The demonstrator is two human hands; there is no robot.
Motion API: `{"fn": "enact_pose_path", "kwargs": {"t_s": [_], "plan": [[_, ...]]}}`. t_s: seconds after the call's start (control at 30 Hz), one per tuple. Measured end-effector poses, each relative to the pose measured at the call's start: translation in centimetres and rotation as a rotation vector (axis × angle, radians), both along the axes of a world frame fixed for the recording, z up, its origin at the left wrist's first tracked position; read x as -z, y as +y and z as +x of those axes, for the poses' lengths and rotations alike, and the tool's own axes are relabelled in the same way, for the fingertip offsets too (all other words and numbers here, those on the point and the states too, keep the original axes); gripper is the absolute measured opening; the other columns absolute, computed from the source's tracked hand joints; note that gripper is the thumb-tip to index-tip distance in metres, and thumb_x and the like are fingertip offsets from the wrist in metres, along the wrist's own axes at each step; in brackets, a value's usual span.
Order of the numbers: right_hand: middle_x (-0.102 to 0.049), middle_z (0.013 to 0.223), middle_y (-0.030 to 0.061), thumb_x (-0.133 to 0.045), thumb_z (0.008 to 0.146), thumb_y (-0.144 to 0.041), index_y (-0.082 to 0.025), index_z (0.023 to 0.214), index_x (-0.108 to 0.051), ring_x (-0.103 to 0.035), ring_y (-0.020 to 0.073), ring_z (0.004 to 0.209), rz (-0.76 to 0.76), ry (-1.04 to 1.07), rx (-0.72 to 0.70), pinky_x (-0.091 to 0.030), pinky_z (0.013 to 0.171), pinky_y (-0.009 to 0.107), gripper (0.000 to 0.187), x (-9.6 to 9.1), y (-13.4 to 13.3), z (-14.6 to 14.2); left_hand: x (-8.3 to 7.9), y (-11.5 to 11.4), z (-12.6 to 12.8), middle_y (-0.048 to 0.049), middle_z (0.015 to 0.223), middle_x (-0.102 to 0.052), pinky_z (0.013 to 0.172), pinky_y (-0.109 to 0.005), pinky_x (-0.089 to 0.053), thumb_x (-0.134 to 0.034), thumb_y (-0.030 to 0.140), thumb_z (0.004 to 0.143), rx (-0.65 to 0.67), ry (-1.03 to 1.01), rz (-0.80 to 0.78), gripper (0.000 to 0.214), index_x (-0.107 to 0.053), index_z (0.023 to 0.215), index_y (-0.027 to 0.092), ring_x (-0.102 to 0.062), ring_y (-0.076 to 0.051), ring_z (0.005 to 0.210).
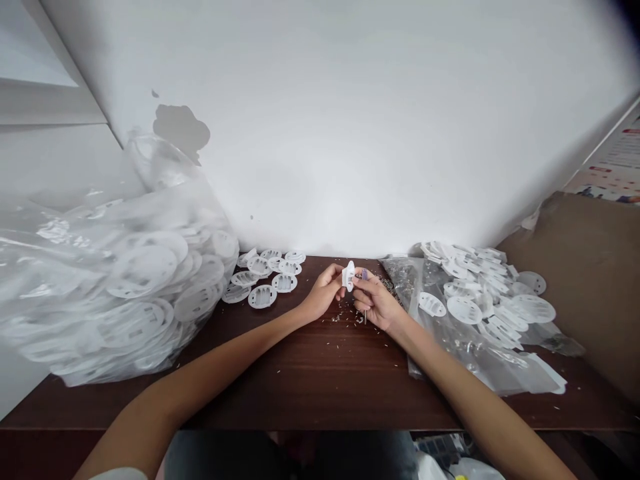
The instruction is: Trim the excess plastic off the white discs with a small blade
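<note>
Over the table (pixel 310 380), the left hand (pixel 323 295) and right hand (pixel 377 303) pinch 1 white part (pixel 349 275), its far side hidden, while the latter's curled grip mostly covers a purple-handled tool (pixel 365 274).

Soft, fairly bright light reaches you, palest on the wall (pixel 325 147) straight beyond your left hand (pixel 323 293) and right hand (pixel 376 301); its source is out of view. Well left of your left hand, the plastic bag (pixel 55 230) glints white and looks smeared. Nearer you than both hands, deep shadow fills the space under the tabletop (pixel 310 383). Far right of your right hand, the poster (pixel 613 163) is stretched, its print too soft to read.
</note>
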State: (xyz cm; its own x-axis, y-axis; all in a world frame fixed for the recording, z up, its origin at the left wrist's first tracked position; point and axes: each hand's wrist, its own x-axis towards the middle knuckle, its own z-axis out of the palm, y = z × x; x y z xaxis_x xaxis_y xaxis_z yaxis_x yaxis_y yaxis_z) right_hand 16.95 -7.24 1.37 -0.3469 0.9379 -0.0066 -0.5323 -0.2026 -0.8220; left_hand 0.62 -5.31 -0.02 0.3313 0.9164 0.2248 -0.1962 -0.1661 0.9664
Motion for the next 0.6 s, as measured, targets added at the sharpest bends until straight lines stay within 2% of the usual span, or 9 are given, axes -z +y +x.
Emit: {"fn": "enact_pose_path", "kwargs": {"t_s": [0.3, 0.6], "plan": [[-0.045, 0.06, -0.012, -0.087, 0.074, -0.027, -0.025, 0.1, -0.061, -0.014, 0.0021, 0.043, -0.044, 0.009, -0.029, -0.015, 0.037, 0.016, 0.037, 0.4, 0.2, -0.1, 0.5, 0.0, 0.4, 0.0064, 0.064, -0.047, 0.052, -0.022, -0.036, -0.053, 0.041, 0.098, -0.027, 0.051, 0.054, 0.019, -0.051, 0.097, 0.022, -0.042, -0.009, 0.054], [-0.057, 0.073, -0.009, -0.088, 0.076, -0.033, -0.025, 0.104, -0.061, -0.015, 0.0003, 0.043, -0.05, -0.006, -0.031, -0.02, 0.035, 0.012, 0.039, 0.7, 0.0, -0.4, -1.1, -1.2, 0.2, 0.0067, 0.063, -0.043, 0.055, -0.023, -0.033, -0.053, 0.036, 0.099, -0.099, 0.048, 0.109, 0.015, -0.051, 0.094, 0.021, -0.036, -0.009, 0.054]]}}
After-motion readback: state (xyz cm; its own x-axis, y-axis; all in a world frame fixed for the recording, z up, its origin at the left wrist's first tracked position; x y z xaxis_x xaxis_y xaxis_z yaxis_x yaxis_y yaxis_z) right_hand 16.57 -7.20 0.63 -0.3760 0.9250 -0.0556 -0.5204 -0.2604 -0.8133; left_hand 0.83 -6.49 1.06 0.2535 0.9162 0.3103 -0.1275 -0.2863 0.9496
